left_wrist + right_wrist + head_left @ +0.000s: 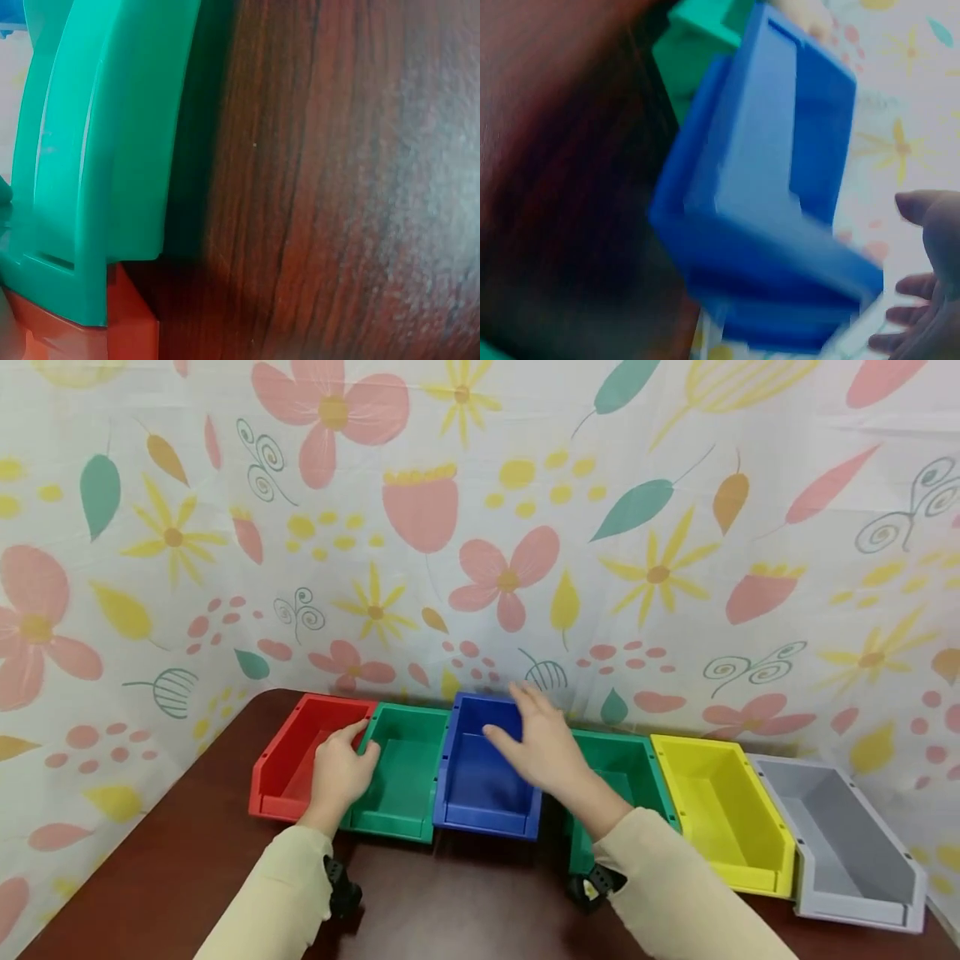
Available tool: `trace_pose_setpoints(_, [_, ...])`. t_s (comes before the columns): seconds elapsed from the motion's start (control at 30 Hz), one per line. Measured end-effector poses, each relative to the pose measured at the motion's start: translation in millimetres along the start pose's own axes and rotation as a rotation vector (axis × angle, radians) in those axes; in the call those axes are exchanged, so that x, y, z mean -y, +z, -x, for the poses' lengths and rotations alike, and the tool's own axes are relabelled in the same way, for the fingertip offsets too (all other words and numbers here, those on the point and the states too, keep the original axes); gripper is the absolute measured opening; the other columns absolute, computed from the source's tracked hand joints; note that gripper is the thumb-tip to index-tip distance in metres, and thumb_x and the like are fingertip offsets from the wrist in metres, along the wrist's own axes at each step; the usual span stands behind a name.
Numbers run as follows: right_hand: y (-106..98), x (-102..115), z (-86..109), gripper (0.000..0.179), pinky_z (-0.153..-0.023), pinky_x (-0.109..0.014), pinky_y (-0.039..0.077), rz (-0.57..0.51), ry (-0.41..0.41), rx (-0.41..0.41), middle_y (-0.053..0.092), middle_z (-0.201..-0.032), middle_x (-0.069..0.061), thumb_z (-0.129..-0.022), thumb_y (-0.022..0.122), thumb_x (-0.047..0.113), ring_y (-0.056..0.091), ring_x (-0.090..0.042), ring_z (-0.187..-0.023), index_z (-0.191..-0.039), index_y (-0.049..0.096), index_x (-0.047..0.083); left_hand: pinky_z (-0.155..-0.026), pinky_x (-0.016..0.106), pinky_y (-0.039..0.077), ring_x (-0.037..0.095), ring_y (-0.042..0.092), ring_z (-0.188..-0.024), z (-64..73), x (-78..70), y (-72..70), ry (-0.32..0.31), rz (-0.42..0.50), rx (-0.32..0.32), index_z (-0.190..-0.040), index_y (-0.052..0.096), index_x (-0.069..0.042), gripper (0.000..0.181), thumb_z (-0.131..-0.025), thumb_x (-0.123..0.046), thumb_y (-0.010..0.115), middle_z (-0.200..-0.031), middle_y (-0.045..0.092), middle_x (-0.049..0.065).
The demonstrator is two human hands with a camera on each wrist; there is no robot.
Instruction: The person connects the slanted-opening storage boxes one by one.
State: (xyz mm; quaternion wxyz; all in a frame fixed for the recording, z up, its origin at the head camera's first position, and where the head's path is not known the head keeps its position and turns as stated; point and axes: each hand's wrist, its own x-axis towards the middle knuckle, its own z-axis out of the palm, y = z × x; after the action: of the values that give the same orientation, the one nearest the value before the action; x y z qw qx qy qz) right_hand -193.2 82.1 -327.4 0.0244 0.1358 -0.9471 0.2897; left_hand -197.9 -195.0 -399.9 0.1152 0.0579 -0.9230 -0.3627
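Note:
My left hand [341,777] pinches the left wall of a green storage bin [401,777], thumb on the green side, beside the red storage bin [288,789]. The left wrist view shows the green bin's front lip [135,150] close up, with only slivers of the hand at the edge. Over the right rim of a blue storage bin [483,785], my right hand [543,739] is raised with fingers extended and spread. In the right wrist view, that hand [934,262] stands apart from the blue bin [757,165] and holds nothing.
Right of the blue bin, past a gap, stand a second green bin [622,768], partly behind the right forearm, a yellow bin [720,802] and a grey bin [825,835]. All rest on a dark brown table [465,902] against a flowered cloth [495,502].

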Motion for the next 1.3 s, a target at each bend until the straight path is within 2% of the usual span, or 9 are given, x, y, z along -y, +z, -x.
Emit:
trace_pose_setpoints(0.1, [12.4, 12.2, 0.5, 0.075, -0.114, -0.057, 0.016, 0.04, -0.119, 0.03, 0.018, -0.158, -0.01, -0.092, 0.047, 0.055, 0.013, -0.032, -0.146, -0.15, 0.027, 0.013, -0.057, 0.028, 0.045, 0.035, 0.058, -0.098, 1.4, 2.5, -2.2, 0.004, 0.0, 0.0, -0.138, 0.049, -0.007, 0.049, -0.092, -0.023, 0.054, -0.135, 0.053, 0.02])
trace_pose_setpoints(0.2, [22.5, 21.0, -4.1, 0.076, -0.115, -0.055, 0.016, 0.089, -0.2, 0.096, 0.015, -0.159, -0.006, -0.092, 0.041, 0.061, 0.01, -0.029, -0.147, -0.151, 0.024, 0.016, -0.062, 0.032, 0.05, 0.036, 0.058, -0.101, 1.2, 3.0, -1.4, 0.007, 0.0, -0.002, -0.138, 0.049, -0.007, 0.049, -0.092, -0.023, 0.053, -0.134, 0.053, 0.02])
trace_pose_setpoints(0.37, [30.2, 27.6, -15.8, 0.083, -0.117, -0.051, 0.013, 0.163, -0.27, 0.213, 0.012, -0.16, -0.001, -0.089, 0.035, 0.069, 0.007, -0.021, -0.148, -0.153, 0.018, 0.018, -0.071, 0.04, 0.053, 0.038, 0.057, -0.105, 1.7, 4.0, -1.1, 0.007, -0.013, -0.013, -0.138, 0.05, -0.007, 0.049, -0.092, -0.022, 0.054, -0.134, 0.053, 0.02])
trace_pose_setpoints(0.53, [31.5, 23.5, -23.3, 0.088, -0.118, -0.048, 0.01, 0.212, -0.262, 0.283, 0.011, -0.16, 0.004, -0.086, 0.033, 0.074, 0.005, -0.016, -0.148, -0.153, 0.015, 0.021, -0.062, 0.034, 0.051, 0.036, 0.059, -0.098, 0.7, 3.9, -2.1, 0.01, -0.012, -0.017, -0.138, 0.05, -0.007, 0.049, -0.092, -0.023, 0.055, -0.133, 0.054, 0.02])
trace_pose_setpoints(0.67, [30.3, 16.8, -27.3, 0.093, -0.118, -0.049, 0.011, 0.219, -0.275, 0.3, 0.01, -0.16, 0.004, -0.081, 0.031, 0.08, 0.005, -0.016, -0.148, -0.153, 0.016, 0.022, -0.065, 0.037, 0.053, 0.035, 0.06, -0.099, -2.2, 3.0, -0.4, 0.008, -0.029, -0.028, -0.137, 0.051, -0.008, 0.049, -0.091, -0.024, 0.055, -0.133, 0.055, 0.019])
trace_pose_setpoints(0.9, [22.4, 2.2, -35.1, 0.104, -0.117, -0.051, 0.012, 0.25, -0.277, 0.306, 0.013, -0.159, 0.003, -0.073, 0.034, 0.087, 0.006, -0.02, -0.148, -0.153, 0.017, 0.022, -0.071, 0.041, 0.054, 0.036, 0.059, -0.104, -3.8, -1.3, 3.2, -0.011, -0.028, -0.019, -0.137, 0.051, -0.01, 0.049, -0.091, -0.025, 0.055, -0.134, 0.055, 0.018])
trace_pose_setpoints(1.03, [19.0, -1.8, -39.2, 0.106, -0.117, -0.054, 0.006, 0.272, -0.256, 0.299, 0.013, -0.159, 0.004, -0.071, 0.034, 0.089, 0.006, -0.021, -0.148, -0.153, 0.017, 0.024, -0.077, 0.044, 0.054, 0.036, 0.057, -0.109, -6.1, -3.9, 2.9, 0.001, -0.021, -0.029, -0.137, 0.051, -0.01, 0.048, -0.091, -0.025, 0.055, -0.134, 0.054, 0.018])
trace_pose_setpoints(1.17, [21.4, -1.4, -41.1, 0.107, -0.116, -0.058, 0.002, 0.294, -0.26, 0.307, 0.012, -0.159, 0.004, -0.069, 0.031, 0.091, 0.005, -0.023, -0.148, -0.153, 0.016, 0.025, -0.074, 0.042, 0.054, 0.035, 0.057, -0.108, -5.2, -4.0, 1.6, -0.014, -0.023, -0.02, -0.138, 0.051, -0.01, 0.049, -0.091, -0.025, 0.055, -0.134, 0.054, 0.017])
trace_pose_setpoints(1.3, [27.3, -0.6, -41.1, 0.109, -0.116, -0.058, 0.004, 0.299, -0.262, 0.317, 0.011, -0.16, 0.003, -0.068, 0.03, 0.092, 0.004, -0.023, -0.148, -0.153, 0.016, 0.026, -0.069, 0.039, 0.053, 0.035, 0.057, -0.106, -2.9, -1.6, 0.7, -0.019, -0.028, -0.017, -0.137, 0.051, -0.009, 0.049, -0.091, -0.024, 0.055, -0.133, 0.055, 0.018])
